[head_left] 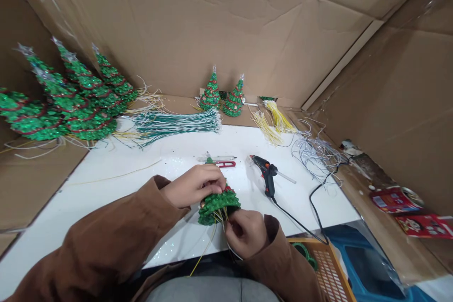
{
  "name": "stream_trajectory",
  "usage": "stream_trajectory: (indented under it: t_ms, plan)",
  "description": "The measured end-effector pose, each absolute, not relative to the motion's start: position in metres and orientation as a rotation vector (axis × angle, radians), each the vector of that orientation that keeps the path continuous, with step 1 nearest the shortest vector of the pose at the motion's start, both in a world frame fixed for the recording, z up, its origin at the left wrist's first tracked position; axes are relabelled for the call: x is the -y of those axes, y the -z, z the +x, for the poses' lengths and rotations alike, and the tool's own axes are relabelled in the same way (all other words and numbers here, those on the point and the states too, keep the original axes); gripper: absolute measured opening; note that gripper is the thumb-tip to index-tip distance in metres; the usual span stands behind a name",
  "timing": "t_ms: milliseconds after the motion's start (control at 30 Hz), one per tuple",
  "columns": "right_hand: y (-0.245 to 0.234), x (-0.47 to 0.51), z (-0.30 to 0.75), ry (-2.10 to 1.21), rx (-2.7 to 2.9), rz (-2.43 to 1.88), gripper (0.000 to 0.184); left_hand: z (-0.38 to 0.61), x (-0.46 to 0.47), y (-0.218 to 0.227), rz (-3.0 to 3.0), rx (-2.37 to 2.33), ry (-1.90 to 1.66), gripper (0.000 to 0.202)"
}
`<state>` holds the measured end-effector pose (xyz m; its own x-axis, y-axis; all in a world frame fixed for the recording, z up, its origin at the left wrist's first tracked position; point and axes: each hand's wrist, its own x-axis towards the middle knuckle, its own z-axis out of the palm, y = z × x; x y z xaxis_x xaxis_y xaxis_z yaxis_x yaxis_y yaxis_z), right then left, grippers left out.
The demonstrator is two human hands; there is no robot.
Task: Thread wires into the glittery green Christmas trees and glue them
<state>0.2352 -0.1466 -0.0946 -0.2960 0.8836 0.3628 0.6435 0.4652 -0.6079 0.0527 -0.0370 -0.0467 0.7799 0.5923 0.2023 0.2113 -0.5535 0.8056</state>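
Note:
A small green Christmas tree lies tilted over the white table, its open base turned toward me. My left hand is closed around its upper side, thumb and fingers pressed on the green trim. At the base, my right hand pinches among thin yellow and white wires that come out of the hollow underside; the fingertips are partly hidden. One yellow wire hangs down toward my lap. Just beyond the tree lie red-handled thread snips and a pen-like tool.
A glue gun rests at the right, its cord running to the table edge. Green-white wires, yellow wires and tangled clear wires lie behind. Finished trees stand left. An orange basket sits lower right; cardboard walls enclose the table.

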Motion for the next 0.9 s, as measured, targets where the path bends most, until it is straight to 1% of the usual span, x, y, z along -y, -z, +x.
stream_trajectory:
  t_ms: [233, 500, 733, 900]
  plan:
    - [0.101, 0.146, 0.234, -0.514, 2.017, -1.170, 0.018, 0.057, 0.035, 0.065, 2.046, -0.540, -0.820, 0.016]
    - [0.108, 0.146, 0.232, -0.538, 1.954, -1.130, 0.017, 0.058, 0.030, 0.063, 2.073, -0.417, -0.731, 0.020]
    - [0.109, 0.144, 0.234, -0.533, 1.944, -1.131, 0.017, 0.061, 0.028, 0.067, 2.071, -0.365, -0.777, 0.022]
    - [0.109, 0.145, 0.235, -0.493, 1.968, -1.135, 0.018, 0.062, 0.032, 0.062, 2.073, -0.416, -0.770, 0.027]
